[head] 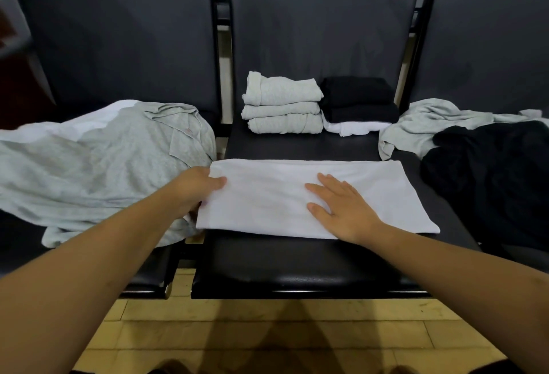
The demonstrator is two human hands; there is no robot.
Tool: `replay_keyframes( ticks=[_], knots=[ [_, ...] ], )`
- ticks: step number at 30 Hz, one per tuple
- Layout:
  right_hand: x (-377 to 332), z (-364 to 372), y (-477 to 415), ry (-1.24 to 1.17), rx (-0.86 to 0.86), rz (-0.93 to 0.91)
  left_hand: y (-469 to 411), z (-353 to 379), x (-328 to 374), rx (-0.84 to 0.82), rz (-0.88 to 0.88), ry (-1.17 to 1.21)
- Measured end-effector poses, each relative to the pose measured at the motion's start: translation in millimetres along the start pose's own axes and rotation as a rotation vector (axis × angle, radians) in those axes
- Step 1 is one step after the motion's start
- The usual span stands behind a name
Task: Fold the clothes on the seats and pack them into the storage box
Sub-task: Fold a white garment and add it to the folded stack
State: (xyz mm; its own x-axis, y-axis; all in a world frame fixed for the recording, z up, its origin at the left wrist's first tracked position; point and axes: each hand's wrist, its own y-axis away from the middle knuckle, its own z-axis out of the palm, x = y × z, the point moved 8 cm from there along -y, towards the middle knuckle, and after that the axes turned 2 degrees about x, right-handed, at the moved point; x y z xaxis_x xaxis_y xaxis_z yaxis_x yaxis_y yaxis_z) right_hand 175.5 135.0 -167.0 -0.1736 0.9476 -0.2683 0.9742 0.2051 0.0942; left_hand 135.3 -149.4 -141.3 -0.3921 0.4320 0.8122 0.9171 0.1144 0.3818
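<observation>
Left grip (199,188) pinches the left end of the white garment (267,198), thumb on top and fingers under the edge. Right grip (341,207) lies flat and released on the same cloth, fingers straight, pressing it down.

In the head view this garment lies as a long band across the front of the middle seat (297,263), so I judge it is half folded and needs one or two folds more. Behind it, on the same seat, stand a folded grey stack (282,103) of three pieces and, touching it on the right, a folded black stack (359,97) on a folded white piece (350,127).

Not yet folded are the crumpled grey shirt (104,159) on the left seat, with something white under it, and a grey garment (430,124) and a black garment (490,171) on the right seat. No storage box is visible, so packing seems not begun.
</observation>
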Motion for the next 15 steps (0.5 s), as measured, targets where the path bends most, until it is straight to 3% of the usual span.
replay_keyframes(
  ticks=[6,9,10,13,15],
  knots=[
    [-26.6,7.4,-6.6,-0.033,0.016,0.009,19.4,-7.9,34.6,-0.058,0.060,0.170],
    [-52.3,9.7,-14.6,-0.204,0.008,0.033,30.3,-6.9,57.1,-0.079,0.138,0.159],
    [-59.2,9.7,-17.0,-0.373,-0.003,0.053,32.9,-4.7,62.4,-0.084,0.150,0.149],
    [-69.0,10.5,-20.1,-1.213,-0.067,0.197,39.5,14.9,80.2,-0.113,0.224,0.114],
    [-66.8,1.4,-24.1,-1.598,-0.089,0.303,43.3,31.0,90.7,-0.125,0.267,0.079]
  ],
)
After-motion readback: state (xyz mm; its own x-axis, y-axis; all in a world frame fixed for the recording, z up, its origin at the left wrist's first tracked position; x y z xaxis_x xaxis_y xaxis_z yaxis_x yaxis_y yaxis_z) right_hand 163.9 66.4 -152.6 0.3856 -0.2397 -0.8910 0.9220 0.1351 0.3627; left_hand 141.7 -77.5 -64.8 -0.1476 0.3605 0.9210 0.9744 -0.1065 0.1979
